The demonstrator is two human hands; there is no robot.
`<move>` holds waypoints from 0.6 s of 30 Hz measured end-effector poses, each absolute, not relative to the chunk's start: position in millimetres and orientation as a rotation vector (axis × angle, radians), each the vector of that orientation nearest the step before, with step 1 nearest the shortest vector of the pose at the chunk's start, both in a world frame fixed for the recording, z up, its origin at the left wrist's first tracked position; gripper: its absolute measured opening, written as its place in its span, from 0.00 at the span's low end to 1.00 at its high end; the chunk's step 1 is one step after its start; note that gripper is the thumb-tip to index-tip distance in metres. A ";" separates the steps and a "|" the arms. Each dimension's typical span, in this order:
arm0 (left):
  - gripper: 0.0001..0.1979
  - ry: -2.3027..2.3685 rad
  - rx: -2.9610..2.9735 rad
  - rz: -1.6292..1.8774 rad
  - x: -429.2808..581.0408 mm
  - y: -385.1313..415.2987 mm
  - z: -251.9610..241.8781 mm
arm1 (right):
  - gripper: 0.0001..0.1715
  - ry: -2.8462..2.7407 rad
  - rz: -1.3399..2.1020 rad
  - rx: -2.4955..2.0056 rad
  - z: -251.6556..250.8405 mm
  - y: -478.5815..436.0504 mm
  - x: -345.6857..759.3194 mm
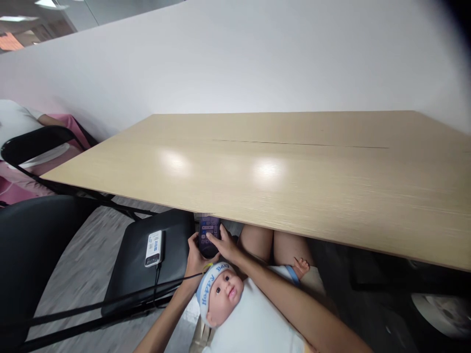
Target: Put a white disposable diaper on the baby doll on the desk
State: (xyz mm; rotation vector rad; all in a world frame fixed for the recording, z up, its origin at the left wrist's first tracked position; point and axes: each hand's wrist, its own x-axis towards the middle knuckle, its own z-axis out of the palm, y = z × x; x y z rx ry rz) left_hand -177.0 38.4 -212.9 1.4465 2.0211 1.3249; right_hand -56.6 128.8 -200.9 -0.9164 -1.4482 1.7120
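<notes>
A dark smartphone (208, 238) with a lit screen of icons is held low, just below the table's near edge. My left hand (196, 255) wraps round its lower left side. My right hand (225, 243) is at its right side, with a finger or thumb over the screen. Across my lap lies a baby doll (225, 289) in a white outfit, its cap lettered "Happy Baby". My right forearm crosses over the doll's body, and one small doll hand (301, 267) shows beyond it. A black cable runs past my left wrist.
The pale wooden table (294, 181) spans the view before a white partition (257, 54). Left of me, a white power bank (154, 248) with a cable lies on a black chair (130, 272). Another person sits at far left by a pink cloth.
</notes>
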 end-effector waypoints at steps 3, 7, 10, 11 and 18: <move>0.47 2.011 1.436 1.328 -177.0 38.9 -212.9 | 0.20 -1.440 1.714 -0.901 -202.6 128.9 -57.6; 0.47 2.029 1.448 1.348 -178.0 40.3 -216.1 | 0.19 -1.427 1.716 -0.872 -201.3 128.9 -58.6; 0.47 2.029 1.461 1.340 -179.1 40.2 -219.1 | 0.19 -1.423 1.724 -0.878 -200.2 128.7 -58.4; 0.47 2.026 1.461 1.342 -179.5 40.0 -220.0 | 0.19 -1.421 1.727 -0.883 -200.3 128.7 -58.3; 0.48 2.001 1.463 1.366 -179.6 40.3 -220.4 | 0.22 -1.423 1.748 -0.894 -199.3 128.7 -55.8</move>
